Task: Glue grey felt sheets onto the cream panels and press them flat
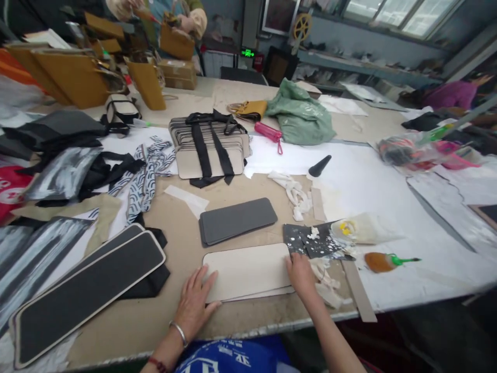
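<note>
Two thin beige rounded-corner panels [248,272] lie slightly offset, one on the other, at the front of the table. My left hand [194,303] rests at their left end, its fingers spread and its thumb by the lower edge. At the upper right corner my right hand [302,274] has its fingers closed on the edge of the top panel; its thumb is mostly hidden. Just beyond them lies a small stack of dark grey panels [238,220]. To the right, a black glue-spotted sheet [305,241] touches the panels' corner area.
Long black panels with beige borders [89,295] lie at left. Farther back stands a stack of beige panels [186,163] under black straps. An orange bottle with green nozzle [382,261] and a grey strip [359,292] lie right. Across the table a person [186,23] handles a brown piece.
</note>
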The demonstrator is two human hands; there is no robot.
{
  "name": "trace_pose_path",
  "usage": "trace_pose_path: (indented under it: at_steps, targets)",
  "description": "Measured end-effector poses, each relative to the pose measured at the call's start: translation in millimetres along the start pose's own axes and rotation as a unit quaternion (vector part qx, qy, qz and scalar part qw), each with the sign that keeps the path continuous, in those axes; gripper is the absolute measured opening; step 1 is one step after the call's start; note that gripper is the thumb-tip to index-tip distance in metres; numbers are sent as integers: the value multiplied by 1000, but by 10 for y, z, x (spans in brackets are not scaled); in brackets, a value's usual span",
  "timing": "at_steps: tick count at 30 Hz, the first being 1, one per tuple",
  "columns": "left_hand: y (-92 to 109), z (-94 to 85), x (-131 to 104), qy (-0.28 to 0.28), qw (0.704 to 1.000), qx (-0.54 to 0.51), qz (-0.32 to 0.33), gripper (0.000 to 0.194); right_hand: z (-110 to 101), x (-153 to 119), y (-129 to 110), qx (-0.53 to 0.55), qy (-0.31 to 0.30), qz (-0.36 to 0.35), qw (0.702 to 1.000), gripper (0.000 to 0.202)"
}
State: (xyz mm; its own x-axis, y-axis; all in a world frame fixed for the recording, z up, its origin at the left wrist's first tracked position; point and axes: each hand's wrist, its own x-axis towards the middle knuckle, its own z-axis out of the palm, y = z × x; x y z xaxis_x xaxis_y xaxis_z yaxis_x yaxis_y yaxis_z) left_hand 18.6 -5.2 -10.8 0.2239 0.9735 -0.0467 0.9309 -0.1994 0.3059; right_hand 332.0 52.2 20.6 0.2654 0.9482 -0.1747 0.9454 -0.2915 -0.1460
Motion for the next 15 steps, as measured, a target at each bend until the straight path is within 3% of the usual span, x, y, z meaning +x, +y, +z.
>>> trace_pose_path:
  at_steps: [5,8,11,15]
  targets:
    - [-54,101,-50,40,999,19,8,54,-17,99,-103,80,7,-15,997,25]
    - [-60,173,-50,61,998,18,1,56,-65,157,-23,112,18,-38,993,24]
    - [-116,257,-39,68,998,11,-9,59,-157,209,305,151,56,-35,986,22]
    - [-269,401,-18,70,997,-4,-20,59,-362,389,970,139,200,77,967,26]
